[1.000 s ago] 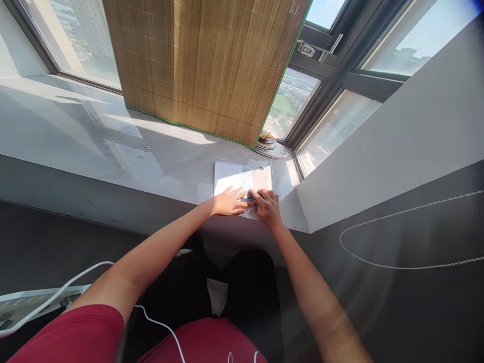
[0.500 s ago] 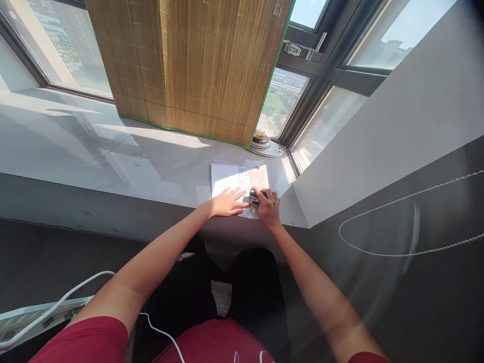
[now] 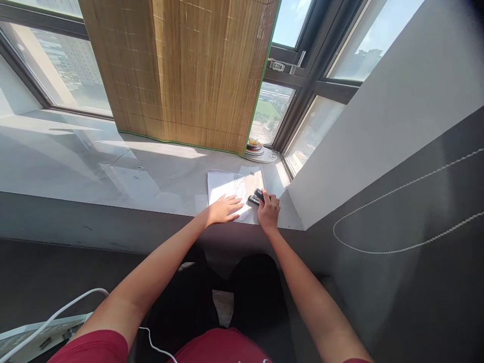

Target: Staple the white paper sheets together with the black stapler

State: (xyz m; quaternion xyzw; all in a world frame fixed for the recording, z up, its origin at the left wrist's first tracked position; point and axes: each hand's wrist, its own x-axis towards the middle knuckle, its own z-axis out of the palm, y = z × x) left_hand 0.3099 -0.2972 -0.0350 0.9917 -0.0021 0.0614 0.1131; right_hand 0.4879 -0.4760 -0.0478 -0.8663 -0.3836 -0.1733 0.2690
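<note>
My left hand (image 3: 224, 208) lies flat with fingers spread on a sheaf of white paper (image 3: 219, 182) on the windowsill. Dark print or a pattern shows along the right part of the top sheet. My right hand (image 3: 269, 209) is wrapped round a black stapler (image 3: 257, 196), whose two arms stand apart and point left. The stapler is over the right side of the paper, a short way from my left fingertips. A small dark piece, perhaps staples (image 3: 252, 174), lies near the paper's upper right corner.
A bamboo blind (image 3: 181, 75) hangs in front of the window behind the sill. Stacked plates (image 3: 260, 153) stand in the back right corner. A beaded cord (image 3: 336, 229) loops at the right. A white cable (image 3: 56, 315) runs by my left arm. The sill's front edge (image 3: 132, 208) is close.
My right hand has drawn the stapler slightly away from my left fingers, and its arms now show apart. My left hand stays on the paper. The camera view has shifted a little.
</note>
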